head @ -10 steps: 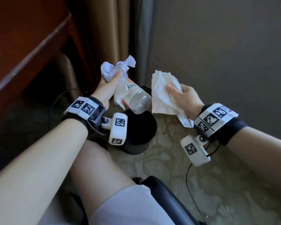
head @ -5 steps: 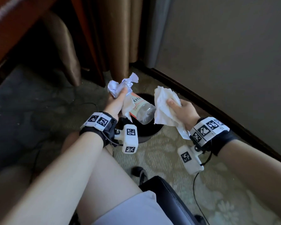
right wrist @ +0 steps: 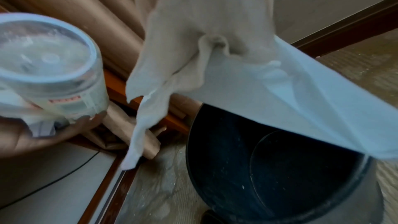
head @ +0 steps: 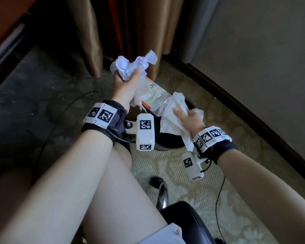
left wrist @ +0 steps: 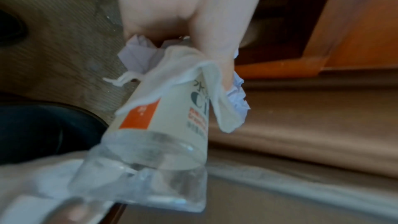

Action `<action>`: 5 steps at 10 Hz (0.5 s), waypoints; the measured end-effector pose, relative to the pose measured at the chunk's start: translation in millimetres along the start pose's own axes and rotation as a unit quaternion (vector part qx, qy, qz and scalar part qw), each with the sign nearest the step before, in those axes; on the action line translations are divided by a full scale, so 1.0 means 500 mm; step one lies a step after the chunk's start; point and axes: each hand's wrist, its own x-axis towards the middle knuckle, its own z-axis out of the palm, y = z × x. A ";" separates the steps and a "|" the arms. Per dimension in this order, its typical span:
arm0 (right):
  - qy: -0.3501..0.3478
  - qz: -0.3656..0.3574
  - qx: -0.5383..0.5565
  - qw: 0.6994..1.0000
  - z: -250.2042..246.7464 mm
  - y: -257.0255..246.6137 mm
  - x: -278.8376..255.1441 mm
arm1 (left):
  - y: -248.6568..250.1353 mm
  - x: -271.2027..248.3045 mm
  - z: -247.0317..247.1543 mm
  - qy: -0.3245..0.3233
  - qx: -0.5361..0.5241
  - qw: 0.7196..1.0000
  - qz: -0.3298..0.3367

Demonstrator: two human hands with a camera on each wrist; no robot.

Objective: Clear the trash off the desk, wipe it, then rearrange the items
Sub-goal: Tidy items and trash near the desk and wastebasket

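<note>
Bottle and crumpled paper are gripped together in the left hand; a tissue is pinched in the right hand — all held just above the bin. Risk: paper could be dropped outside the rim — overloaded grip, bottle tilted.

brown curtains | patterned carpet | black chair | floor cable
</note>
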 end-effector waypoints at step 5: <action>-0.029 0.080 -0.082 0.993 0.035 0.021 0.075 | -0.003 0.038 0.001 0.025 -0.032 0.999 -0.030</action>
